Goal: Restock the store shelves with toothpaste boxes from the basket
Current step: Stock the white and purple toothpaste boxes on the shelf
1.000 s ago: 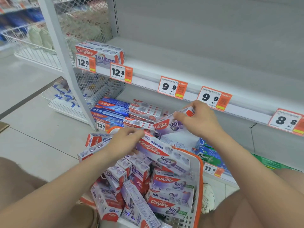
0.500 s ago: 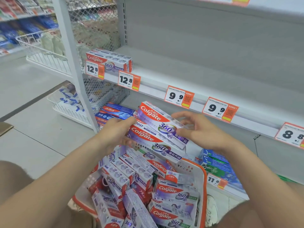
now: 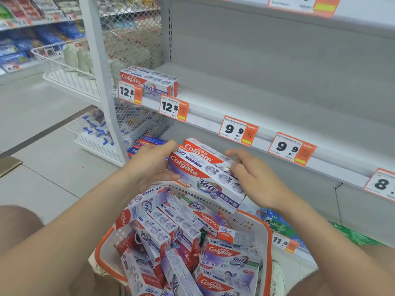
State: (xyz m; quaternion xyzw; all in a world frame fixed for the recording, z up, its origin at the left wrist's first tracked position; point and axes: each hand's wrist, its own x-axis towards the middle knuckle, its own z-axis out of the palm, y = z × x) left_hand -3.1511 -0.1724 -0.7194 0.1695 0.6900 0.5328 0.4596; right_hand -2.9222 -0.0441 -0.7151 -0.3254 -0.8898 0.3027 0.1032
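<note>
Two stacked Colgate 360 toothpaste boxes [image 3: 205, 178] hang above the basket, in front of the shelf. My left hand [image 3: 149, 165] grips their left end, and my right hand [image 3: 254, 178] holds their right end with curled fingers. Below them the white basket with an orange rim [image 3: 266, 233] is full of several more Colgate boxes [image 3: 171, 231] lying at mixed angles. On the grey middle shelf [image 3: 245, 97] one Colgate box [image 3: 149, 82] lies at the far left behind a 12.8 price tag.
Orange price tags [image 3: 238, 130] line the middle shelf's front edge. The lower shelf carries blue boxes [image 3: 147, 144] at left and green and blue ones [image 3: 277, 223] at right. A white upright post [image 3: 102, 82] and wire baskets [image 3: 64, 71] stand at left.
Both hands have lifted two boxes out of the basket, stacked them, and squared them together. The view has tilted up toward the shelf.
</note>
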